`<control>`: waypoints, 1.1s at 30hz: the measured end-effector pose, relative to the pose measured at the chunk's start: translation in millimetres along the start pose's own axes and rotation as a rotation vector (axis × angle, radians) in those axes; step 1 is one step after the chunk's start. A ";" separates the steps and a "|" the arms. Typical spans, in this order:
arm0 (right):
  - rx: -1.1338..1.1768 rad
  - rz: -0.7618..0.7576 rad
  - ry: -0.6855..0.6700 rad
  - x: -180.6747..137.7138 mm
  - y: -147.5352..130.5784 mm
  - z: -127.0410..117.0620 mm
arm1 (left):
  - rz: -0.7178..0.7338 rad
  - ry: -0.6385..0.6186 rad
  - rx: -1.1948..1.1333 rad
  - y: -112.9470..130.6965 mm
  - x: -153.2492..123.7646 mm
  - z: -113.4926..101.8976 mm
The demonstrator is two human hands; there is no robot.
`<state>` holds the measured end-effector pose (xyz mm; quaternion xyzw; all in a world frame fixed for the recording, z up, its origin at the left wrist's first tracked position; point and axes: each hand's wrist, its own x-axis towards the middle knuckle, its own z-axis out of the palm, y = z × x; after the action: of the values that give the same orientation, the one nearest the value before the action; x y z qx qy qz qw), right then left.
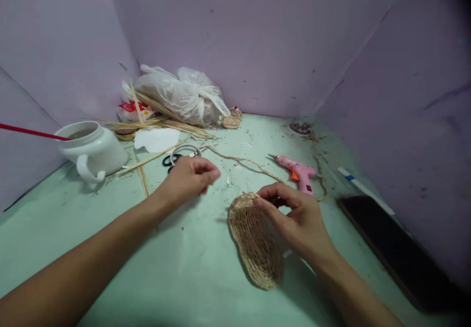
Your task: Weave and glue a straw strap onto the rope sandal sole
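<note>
Pinching far edge of coiled-fibre oval (255, 243) in right hand (298, 219), with thumb and fingers clamped on it, over green table (165, 278) near pink glue gun (303, 174); holding left hand (192, 177) beside scissors (177, 157) with fingers curled together, can't tell if around anything.

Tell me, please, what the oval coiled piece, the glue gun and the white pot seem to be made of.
Coiled piece: probably dried plant fibre, matte; tan corded rows show. Glue gun: likely moulded plastic, smooth and evenly pink. White pot: perhaps glazed ceramic, possibly plastic; its smooth sides look slightly glossy.
</note>
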<state>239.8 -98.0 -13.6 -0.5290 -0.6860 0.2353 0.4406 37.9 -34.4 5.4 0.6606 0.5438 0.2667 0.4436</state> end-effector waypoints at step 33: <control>0.676 0.424 0.030 10.4 8.1 -6.0 | -0.015 0.229 1.018 -28.1 18.3 -53.3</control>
<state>248.6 -86.5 -13.3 -0.4874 -0.4389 0.5256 0.5417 -15.3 -0.7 3.1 0.7553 0.6544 0.0358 0.0060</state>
